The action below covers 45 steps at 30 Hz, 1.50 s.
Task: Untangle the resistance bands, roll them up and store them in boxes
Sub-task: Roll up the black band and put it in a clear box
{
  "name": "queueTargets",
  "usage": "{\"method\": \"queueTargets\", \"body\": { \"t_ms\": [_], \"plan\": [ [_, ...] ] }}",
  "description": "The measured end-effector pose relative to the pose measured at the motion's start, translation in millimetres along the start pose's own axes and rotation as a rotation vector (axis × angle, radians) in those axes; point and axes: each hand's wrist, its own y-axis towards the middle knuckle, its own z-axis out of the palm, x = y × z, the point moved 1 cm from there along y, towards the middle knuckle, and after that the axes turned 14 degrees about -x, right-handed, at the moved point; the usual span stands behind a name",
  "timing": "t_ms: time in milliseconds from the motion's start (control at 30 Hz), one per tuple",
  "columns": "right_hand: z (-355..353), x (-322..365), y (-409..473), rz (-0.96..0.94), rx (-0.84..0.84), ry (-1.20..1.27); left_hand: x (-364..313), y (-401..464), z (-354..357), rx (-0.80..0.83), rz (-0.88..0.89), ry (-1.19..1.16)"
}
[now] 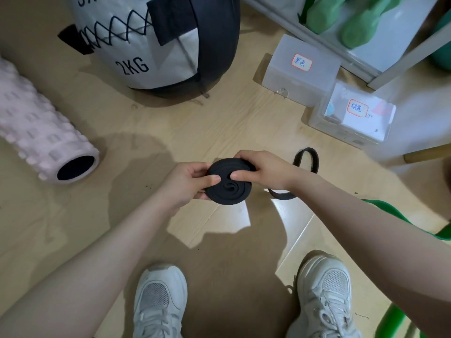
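Observation:
A black resistance band is wound into a flat spiral roll (228, 189) held above the floor. My left hand (188, 179) grips the roll's left side, thumb on its face. My right hand (262, 170) grips its upper right edge, thumb pressing the face. The band's loose tail (307, 158) loops out behind my right wrist and lies on the floor. Two translucent lidded boxes stand at the far right: one (302, 76) with a red-framed label, another (353, 118) closer to me. A green band (436, 232) shows under my right forearm.
A pink ridged foam roller (41, 132) lies at the left. A grey and black 2KG weighted ball (156, 42) stands at the back. A white shelf frame (353, 52) with green dumbbells (361, 18) is at the far right. My two white sneakers (158, 303) stand on the wooden floor.

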Motion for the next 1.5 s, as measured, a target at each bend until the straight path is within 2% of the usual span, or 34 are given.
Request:
{"method": "queueTargets", "body": {
  "t_ms": [200,367,500,600,633,700,800,1033,1167,1300,1400,1500],
  "plan": [
    [-5.5,0.1,-1.4,0.005,-0.083,0.013,-1.3,-1.7,-5.6,-0.133,0.055,-0.104],
    [6.4,0.8,-5.0,0.043,-0.111,0.136,3.3,-1.3,-6.9,-0.238,0.066,-0.184],
    [21.7,3.4,-6.8,0.093,-0.16,0.29,9.4,-2.9,-3.0,-0.222,-0.026,-0.263],
    [23.7,2.6,-6.3,0.088,-0.154,0.244,14.8,-4.9,-4.5,-0.094,-0.119,-0.319],
    [23.0,1.5,-7.2,0.073,-0.122,0.196,15.7,-5.4,-7.3,-0.028,-0.123,-0.282],
    [22.3,0.2,-10.5,0.044,-0.039,0.112,14.4,-4.4,-15.1,0.076,-0.045,-0.062],
    [20.1,-0.4,-13.2,0.02,0.057,0.031,12.6,1.4,-20.4,0.133,0.052,0.21],
    [18.9,8.5,-10.1,-0.064,0.256,-0.283,-0.2,4.5,-9.1,0.181,0.103,0.339],
    [22.4,9.4,-8.5,-0.062,0.208,-0.272,-2.1,3.0,-6.9,0.193,0.117,0.405],
    [23.5,7.4,-7.7,-0.046,0.063,-0.207,-1.6,3.4,-7.1,0.09,0.235,0.445],
    [19.5,3.6,-7.3,-0.003,0.012,-0.093,-0.7,4.5,-6.5,0.035,0.313,0.413],
    [15.0,-3.8,-10.4,0.034,0.005,0.006,0.4,5.5,-8.5,0.003,0.313,0.334]
  ]
}}
